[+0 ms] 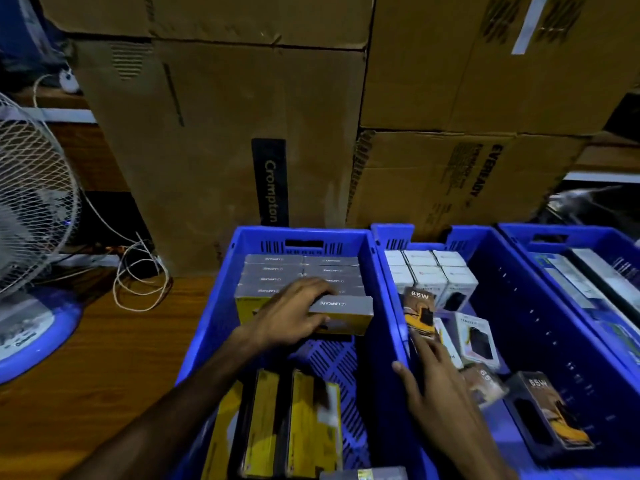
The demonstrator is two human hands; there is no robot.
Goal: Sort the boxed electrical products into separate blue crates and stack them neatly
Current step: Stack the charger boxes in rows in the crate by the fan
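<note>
Taking the middle crate (481,258) as the landmark, a white fan (31,209) stands far to its left on the wooden floor (104,358), out of the way of the sorting, with loose cable (138,275) coiled beside it.

Directly left of the middle crate and touching it is the left crate (214,306). At its far end grey and yellow boxes form a tight stack (301,271), spines up, so more fit and the labels read. The left hand (294,313) reaches into this crate, fingers curled around the near end of one more grey box (343,315), which it holds against the front of that stack, apparently to seat it in the row. More yellow boxes (291,420) stand on edge at the near end, probably waiting their turn.

In the middle crate itself, white boxes (429,275) sit in neat rows at the far end. In front of them the right hand (440,386) holds its fingers extended and together against the base of an orange charger box (420,311); whether they grip it or only touch it I cannot tell. Other charger boxes (550,410) lie loose nearby, unsorted.

Right of the middle crate, a third crate (571,237) holds flat packs.
</note>
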